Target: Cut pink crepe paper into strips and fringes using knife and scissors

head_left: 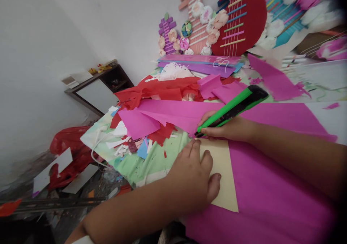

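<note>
One cream card (226,171) lies flat on a broad magenta sheet (271,208), partly covered by the left hand (188,173). Its right edge runs roughly from 12 to 6 o'clock; its left edge is hidden, so I cannot tell which side is longer. At its upper left corner sits the tip of a green-and-black tool (226,112), apparently a stapler, its long axis slanting from 8 o'clock at the tip to 2 o'clock at the rear. Whether the tip bites the card or only meets its edge is too small to tell.

The right hand (230,130) grasps the tool, fingers and thumb wrapped about its front half; from them the card lies towards 6 o'clock. The left hand is nearer the card: it holds nothing, its fingers spread and pressed down, pointing to about 1 o'clock, with the tool's tip just beyond them at 12.

Farther out from the card, folded magenta paper (176,110) and crumpled red paper (157,88) lie at 10 to 11 o'clock on the cloth-covered desk (159,164), with white yarn (173,70) at 11. A red guitar-shaped piece (255,24) stands between 12 and 1, and a dark cabinet (94,97) at 10.
</note>
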`<state>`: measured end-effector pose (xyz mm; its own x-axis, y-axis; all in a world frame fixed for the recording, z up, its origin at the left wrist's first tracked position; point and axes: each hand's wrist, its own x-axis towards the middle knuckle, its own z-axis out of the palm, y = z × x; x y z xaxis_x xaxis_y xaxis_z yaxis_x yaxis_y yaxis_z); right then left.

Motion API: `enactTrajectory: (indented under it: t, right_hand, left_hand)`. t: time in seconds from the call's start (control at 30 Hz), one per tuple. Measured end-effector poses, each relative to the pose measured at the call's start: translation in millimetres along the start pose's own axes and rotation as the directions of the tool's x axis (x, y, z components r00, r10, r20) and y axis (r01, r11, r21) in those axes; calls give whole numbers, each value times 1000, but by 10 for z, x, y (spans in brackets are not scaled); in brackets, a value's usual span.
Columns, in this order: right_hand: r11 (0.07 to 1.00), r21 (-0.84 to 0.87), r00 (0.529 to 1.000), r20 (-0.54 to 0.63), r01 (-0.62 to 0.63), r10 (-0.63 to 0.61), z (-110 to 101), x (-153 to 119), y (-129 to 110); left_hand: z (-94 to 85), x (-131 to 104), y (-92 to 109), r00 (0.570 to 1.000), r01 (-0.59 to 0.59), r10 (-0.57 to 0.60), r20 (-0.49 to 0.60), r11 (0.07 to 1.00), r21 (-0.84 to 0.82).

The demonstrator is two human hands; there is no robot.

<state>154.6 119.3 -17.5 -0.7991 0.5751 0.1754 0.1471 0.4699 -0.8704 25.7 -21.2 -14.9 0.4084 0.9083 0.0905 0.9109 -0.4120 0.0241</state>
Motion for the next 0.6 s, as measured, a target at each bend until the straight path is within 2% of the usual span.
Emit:
enactTrajectory:
  t: [0.23, 0.4, 0.6]
  right_hand:
    - [1000, -3, 999, 41, 0, 0, -24, 4, -43]
    - [999, -9, 997, 70, -31, 31, -19, 8, -33]
    - [999, -14, 999, -6, -35, 35, -24, -19, -15]
  left_hand:
    - [25, -6, 7, 1000, 0, 0, -16, 1000, 9]
    - [25, -3, 12, 1000, 20, -20, 13, 1000, 24]
    - [3, 1, 14, 997, 37, -38, 61, 999, 27]
